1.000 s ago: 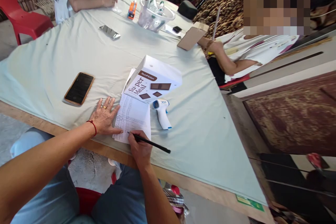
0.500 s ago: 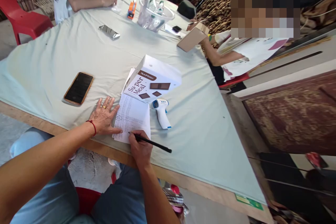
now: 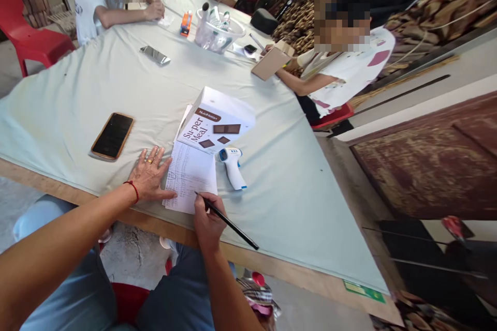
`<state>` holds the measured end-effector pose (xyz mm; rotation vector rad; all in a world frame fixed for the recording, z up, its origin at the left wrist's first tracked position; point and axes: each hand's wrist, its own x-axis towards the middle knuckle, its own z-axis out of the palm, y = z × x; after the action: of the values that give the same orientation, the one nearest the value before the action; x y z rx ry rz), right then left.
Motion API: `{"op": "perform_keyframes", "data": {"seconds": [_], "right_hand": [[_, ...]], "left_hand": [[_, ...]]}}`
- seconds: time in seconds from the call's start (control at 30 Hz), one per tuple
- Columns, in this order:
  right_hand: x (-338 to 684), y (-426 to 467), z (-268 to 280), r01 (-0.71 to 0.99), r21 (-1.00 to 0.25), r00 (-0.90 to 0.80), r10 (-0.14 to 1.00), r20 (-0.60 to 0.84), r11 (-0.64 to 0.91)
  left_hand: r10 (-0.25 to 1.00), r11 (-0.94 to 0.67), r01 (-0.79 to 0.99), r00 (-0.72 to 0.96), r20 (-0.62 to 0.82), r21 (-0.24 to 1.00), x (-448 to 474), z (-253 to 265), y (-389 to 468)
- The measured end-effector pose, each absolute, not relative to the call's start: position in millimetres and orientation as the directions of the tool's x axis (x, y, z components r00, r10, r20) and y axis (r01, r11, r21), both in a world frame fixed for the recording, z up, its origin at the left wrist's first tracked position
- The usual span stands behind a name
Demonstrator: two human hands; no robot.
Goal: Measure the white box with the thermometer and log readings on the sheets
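With fingers of the right hand (image 3: 209,221) pinched round a black pen (image 3: 233,225), points it at the paper (image 3: 196,173); rests the left hand (image 3: 149,177), fingers wide, across its left edge.

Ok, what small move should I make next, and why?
Probably a short stroke with the pen on the paper: your right hand grips the pen, its tip is at the page, and your left hand has its thumb over the page's left edge, which should help steady it.
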<state>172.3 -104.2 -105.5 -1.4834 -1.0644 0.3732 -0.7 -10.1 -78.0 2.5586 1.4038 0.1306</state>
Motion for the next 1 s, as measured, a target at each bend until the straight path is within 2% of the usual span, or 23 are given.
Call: {"op": "perform_keyframes", "data": {"seconds": [0.17, 0.27, 0.33, 0.4, 0.5, 0.6, 0.7, 0.8, 0.83, 0.9, 1.0], "right_hand": [[173.5, -102.5, -106.4, 0.452, -0.874, 0.515, 0.747, 0.42, 0.18], [187.4, -96.7, -106.7, 0.565, -0.817, 0.437, 0.797, 0.417, 0.118], [200.6, -90.4, -102.5, 0.709, -0.705, 0.365, 0.854, 0.372, 0.004], [212.3, -82.9, -93.7, 0.84, -0.526, 0.327, 0.898, 0.293, -0.135], [221.5, -71.9, -77.1, 0.915, -0.289, 0.335, 0.93, 0.154, -0.281], [223.9, -63.6, -66.9, 0.914, -0.247, 0.342, 0.938, 0.051, -0.32], [230.3, -54.8, -65.0, 0.884, -0.334, 0.378, 0.92, 0.102, -0.326], [243.0, -40.0, -62.4, 0.835, -0.375, 0.497, 0.844, 0.201, -0.403], [247.5, -33.5, -60.4, 0.811, -0.376, 0.539, 0.823, 0.182, -0.448], [255.6, -19.2, -55.1, 0.767, -0.365, 0.583, 0.81, 0.055, -0.527], [266.3, 0.4, -48.4, 0.738, -0.365, 0.562, 0.816, -0.134, -0.568]], "left_hand": [[0.849, -0.521, 0.823, 0.528, 0.032, 0.228, -4.7, -76.2, -9.3], [0.847, -0.528, 0.818, 0.527, 0.073, 0.227, -7.5, -77.2, -7.4], [0.845, -0.532, 0.816, 0.528, 0.083, 0.227, -8.7, -77.9, -6.1], [0.843, -0.536, 0.814, 0.53, 0.092, 0.226, -9.5, -78.8, -5.6], [0.841, -0.541, 0.808, 0.526, 0.129, 0.234, -11.0, -81.1, -6.9], [0.847, -0.531, 0.801, 0.508, 0.155, 0.277, -14.0, -84.3, -5.7], [0.872, -0.486, 0.776, 0.46, 0.166, 0.402, -17.7, -84.2, 8.2], [0.933, -0.335, 0.718, 0.342, 0.11, 0.61, -17.3, -78.0, 37.4], [0.955, -0.264, 0.683, 0.286, 0.083, 0.681, -15.0, -75.5, 49.1], [0.981, -0.154, 0.586, 0.189, 0.051, 0.795, -6.7, -72.5, 72.5], [0.99, -0.094, 0.389, 0.136, 0.044, 0.917, 13.3, -76.1, 103.7]]}}
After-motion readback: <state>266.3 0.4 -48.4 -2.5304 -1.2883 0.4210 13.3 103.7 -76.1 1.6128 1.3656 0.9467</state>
